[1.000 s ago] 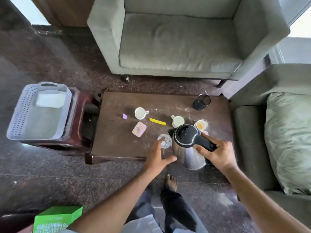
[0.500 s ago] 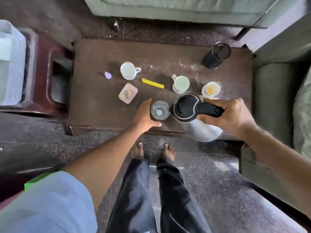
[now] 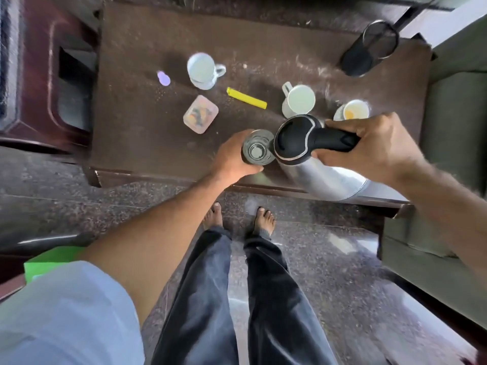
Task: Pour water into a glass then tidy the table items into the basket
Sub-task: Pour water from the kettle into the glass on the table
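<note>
Steel kettle (image 3: 326, 177) tilted at glass (image 3: 257, 150), both gripped (water indiscernible)

No readable text, labels or numbers anywhere in view. The green box (image 3: 50, 262) at lower left shows no print. The small plastic container (image 3: 200, 117) has a blurred pattern, not legible.

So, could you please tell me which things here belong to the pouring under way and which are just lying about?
In use:
- glass, held by the left hand
- kettle, gripped by the right hand

Lying about on the table:
- two white mugs
- yellow clip
- pink box
- black mesh holder
</note>
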